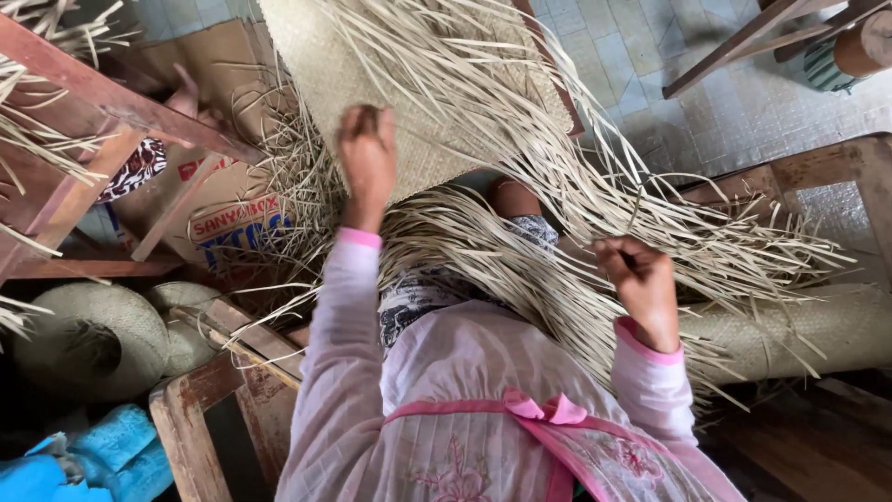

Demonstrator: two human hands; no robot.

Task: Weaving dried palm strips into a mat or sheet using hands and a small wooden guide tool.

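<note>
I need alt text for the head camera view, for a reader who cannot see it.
Seen from above, a person in a pink top works loose pale straw strips of a half-woven mat. The left hand lies on the mat; the right hand grips strips. Cardboard box at left.

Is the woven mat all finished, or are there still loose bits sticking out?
Not finished. The woven mat has many loose straw strips trailing unwoven from its edge. The left hand rests on it; the right hand grips some strips.
</note>
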